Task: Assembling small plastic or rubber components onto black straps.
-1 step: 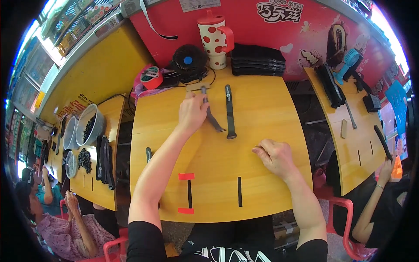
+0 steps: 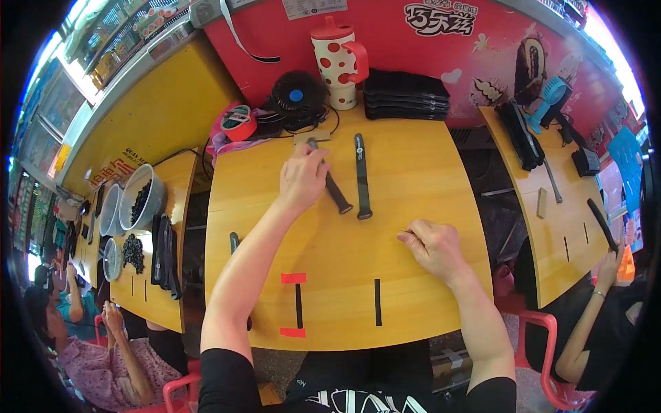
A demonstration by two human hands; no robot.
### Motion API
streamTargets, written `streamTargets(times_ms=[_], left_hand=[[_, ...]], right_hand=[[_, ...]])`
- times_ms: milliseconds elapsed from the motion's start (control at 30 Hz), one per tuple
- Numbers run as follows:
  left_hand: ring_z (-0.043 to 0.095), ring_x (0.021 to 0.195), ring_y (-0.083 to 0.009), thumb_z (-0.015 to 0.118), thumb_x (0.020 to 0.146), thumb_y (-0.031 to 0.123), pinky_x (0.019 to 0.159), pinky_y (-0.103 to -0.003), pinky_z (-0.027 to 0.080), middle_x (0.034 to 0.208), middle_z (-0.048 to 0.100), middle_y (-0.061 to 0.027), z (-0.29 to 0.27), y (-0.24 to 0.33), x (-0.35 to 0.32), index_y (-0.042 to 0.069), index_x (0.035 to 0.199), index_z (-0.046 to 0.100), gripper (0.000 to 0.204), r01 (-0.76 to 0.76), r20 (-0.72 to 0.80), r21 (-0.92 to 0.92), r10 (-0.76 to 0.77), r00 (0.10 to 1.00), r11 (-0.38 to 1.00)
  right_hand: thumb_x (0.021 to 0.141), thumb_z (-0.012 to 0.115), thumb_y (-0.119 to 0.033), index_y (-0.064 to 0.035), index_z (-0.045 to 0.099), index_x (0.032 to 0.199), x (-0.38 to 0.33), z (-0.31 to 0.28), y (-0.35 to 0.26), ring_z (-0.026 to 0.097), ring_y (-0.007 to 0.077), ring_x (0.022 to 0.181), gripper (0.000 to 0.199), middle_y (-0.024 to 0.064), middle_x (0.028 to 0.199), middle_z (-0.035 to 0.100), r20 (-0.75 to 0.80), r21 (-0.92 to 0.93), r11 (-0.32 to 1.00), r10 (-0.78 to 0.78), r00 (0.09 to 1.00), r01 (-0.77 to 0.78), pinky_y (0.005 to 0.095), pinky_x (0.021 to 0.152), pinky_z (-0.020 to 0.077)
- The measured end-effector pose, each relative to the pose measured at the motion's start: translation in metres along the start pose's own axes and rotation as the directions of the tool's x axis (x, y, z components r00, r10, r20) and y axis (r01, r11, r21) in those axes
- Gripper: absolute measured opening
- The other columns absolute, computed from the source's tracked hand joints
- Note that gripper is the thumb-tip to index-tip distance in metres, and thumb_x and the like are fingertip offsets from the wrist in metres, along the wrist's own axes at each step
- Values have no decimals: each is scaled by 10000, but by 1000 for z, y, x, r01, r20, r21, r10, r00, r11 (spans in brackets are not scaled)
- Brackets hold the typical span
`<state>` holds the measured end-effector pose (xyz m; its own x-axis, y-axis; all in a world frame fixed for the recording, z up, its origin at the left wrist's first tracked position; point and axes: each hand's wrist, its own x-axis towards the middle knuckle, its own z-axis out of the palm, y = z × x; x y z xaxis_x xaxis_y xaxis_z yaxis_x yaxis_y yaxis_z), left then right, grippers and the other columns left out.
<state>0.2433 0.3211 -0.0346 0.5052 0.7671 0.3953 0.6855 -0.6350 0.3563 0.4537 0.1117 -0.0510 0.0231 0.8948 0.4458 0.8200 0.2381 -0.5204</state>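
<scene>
My left hand (image 2: 303, 177) grips a dark strap (image 2: 337, 195), its end slanting out below; I'd best keep it clear of the second strap (image 2: 363, 180) just rightward. My right hand (image 2: 435, 249) is curled; whether around anything, I can't tell.

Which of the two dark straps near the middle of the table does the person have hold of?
The left, slanted strap: the left hand grips it. The other strap, to its right, lies straighter with no hand touching it.

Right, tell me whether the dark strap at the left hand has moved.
Yes, the dark strap has: its far end sits slightly farther left against the tan block.
</scene>
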Motion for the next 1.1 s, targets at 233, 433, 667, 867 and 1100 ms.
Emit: streamTargets(times_ms=[233, 433, 667, 867, 1100], left_hand=[[416, 1209, -359, 729, 776, 299, 950, -460, 383, 1272, 508, -200, -15, 3, -14, -42, 1116, 615, 495, -167, 205, 168, 131, 970, 971], [427, 1151, -343, 737, 726, 491, 910, -440, 386, 1204, 485, -207, -15, 15, -24, -40, 1022, 623, 618, -11, -52, 303, 29, 998, 953], [451, 1077, -327, 725, 747, 468, 885, -427, 396, 1135, 516, -157, 2, -14, -27, -56, 1006, 625, 593, -194, 71, 238, 182, 981, 952], [474, 1063, -316, 713, 769, 443, 875, -420, 395, 1112, 532, -145, -13, 13, -27, -61, 1021, 631, 569, -29, 88, 328, 0, 996, 944], [462, 1123, -307, 714, 769, 460, 911, -433, 365, 1178, 525, -153, -5, -7, -30, -71, 1097, 609, 633, -154, 120, 172, 134, 984, 973]], right_hand=[[854, 686, -248, -67, 534, 706, 1, 4, -1, 595, 298, 566, 279, 92, 642, 600, -29, -4, 1000, -4, 1000, 3, 388, 483, 434], [861, 676, -257, -67, 542, 712, 2, 2, -3, 597, 298, 572, 276, 93, 644, 601, -11, -20, 1000, 5, 1000, -5, 389, 485, 437], [857, 681, -255, -67, 537, 708, 2, 4, -4, 596, 294, 568, 279, 94, 643, 601, -13, -22, 1000, 4, 1000, -5, 387, 484, 438], [845, 695, -245, -67, 531, 706, -1, 4, 0, 595, 295, 560, 279, 90, 634, 602, -36, -25, 1000, 2, 999, -3, 389, 480, 439], [831, 705, -212, -65, 523, 707, 1, 3, -4, 598, 303, 574, 265, 92, 639, 602, -32, -8, 1000, 2, 999, -2, 391, 484, 441]])
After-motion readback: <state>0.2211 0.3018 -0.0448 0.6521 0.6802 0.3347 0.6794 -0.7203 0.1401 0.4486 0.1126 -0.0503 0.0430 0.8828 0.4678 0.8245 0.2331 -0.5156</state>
